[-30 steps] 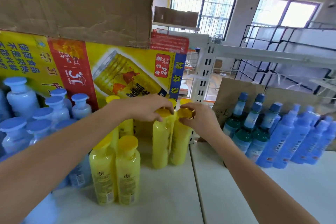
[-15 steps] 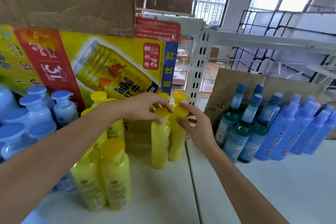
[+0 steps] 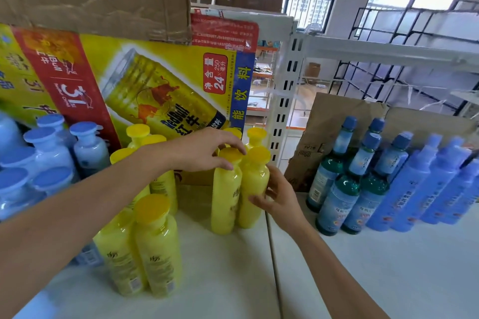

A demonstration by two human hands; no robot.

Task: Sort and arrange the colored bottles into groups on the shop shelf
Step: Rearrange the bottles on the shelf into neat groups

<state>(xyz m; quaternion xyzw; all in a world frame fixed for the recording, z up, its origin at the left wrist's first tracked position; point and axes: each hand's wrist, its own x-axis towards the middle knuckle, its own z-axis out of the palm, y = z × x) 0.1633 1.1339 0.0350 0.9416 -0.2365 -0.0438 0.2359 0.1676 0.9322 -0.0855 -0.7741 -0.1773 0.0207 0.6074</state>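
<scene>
head view: both hands on a yellow pair standing mid white shelf [image 3: 233,280].
left hand [image 3: 204,150] pinches the cap of the left yellow bottle [image 3: 225,204]; right hand [image 3: 281,198] curls its fingers round the right yellow bottle [image 3: 252,184], which touches the left one.

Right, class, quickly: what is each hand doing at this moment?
Left hand: grips the cap of the left bottle in the middle yellow pair.
Right hand: holds the body of the right bottle in that pair.
</scene>
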